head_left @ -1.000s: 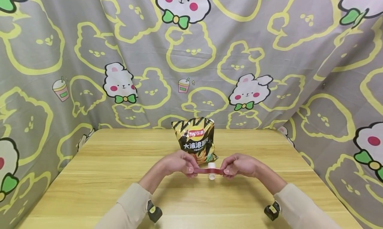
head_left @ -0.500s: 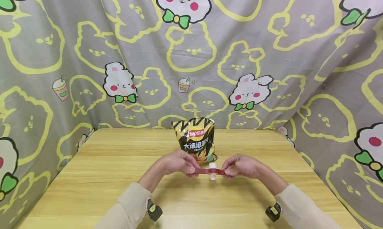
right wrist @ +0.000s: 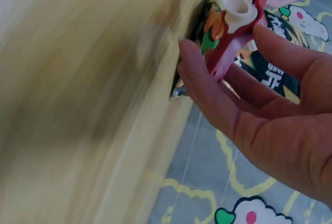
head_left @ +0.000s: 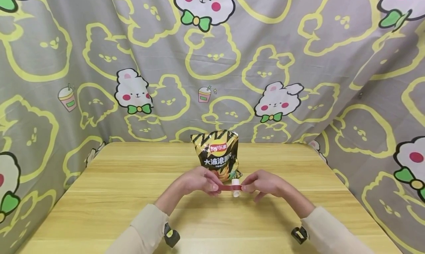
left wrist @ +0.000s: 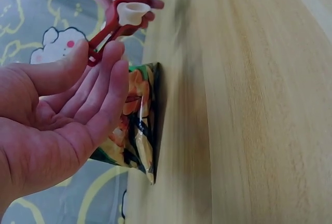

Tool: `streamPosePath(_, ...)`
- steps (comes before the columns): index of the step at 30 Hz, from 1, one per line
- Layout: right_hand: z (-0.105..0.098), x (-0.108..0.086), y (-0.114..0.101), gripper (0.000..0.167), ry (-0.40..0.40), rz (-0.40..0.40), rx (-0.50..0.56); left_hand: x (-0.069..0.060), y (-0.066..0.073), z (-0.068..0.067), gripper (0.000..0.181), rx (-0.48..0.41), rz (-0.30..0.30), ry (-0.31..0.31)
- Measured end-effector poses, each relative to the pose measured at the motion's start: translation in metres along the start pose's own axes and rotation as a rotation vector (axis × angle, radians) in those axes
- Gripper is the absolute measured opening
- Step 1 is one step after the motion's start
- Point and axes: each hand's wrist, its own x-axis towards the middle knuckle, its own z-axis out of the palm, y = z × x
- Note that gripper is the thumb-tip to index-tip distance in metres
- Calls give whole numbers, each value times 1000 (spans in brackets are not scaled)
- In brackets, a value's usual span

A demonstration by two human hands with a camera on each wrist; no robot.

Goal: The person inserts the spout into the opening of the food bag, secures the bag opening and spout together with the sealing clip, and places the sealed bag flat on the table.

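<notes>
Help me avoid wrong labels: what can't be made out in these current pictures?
Head view: lower left of the snack bag, hidden behind the left hand; fine detail of the red tool, too small.
Left wrist view: part of the snack bag, behind that hand.
Right wrist view: part of that hand, cut off by the top edge; the tabletop grain, blurred.

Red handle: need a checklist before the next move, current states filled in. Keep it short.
1. Left grip pinching one end of the red handle: ok.
2. Right grip touching the handle beside the white tube: ok.
3. Firmness of the right grip: cannot tell.
4. White tube sitting in the middle of the handle: ok.
5. Handle held off the table: ok.
6. Chip bag clear of the left grip: cannot tell, they overlap in the head view.
</notes>
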Motion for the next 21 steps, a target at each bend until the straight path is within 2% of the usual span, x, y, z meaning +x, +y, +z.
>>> streamPosePath(7,6,5,-8,31,42,-24,2,-1,1,2,20,54,-11,57)
streamPosePath(11,10,9,-10,33,25,-58,-24,-2,2,4,19,53,-28,66)
streamPosePath(16,13,12,-10,27,28,-93,-39,-2,2,4,21,68,-21,81)
streamPosePath(21,15,13,-12,25,63,-89,-40,0,-1,3,24,21,7,77)
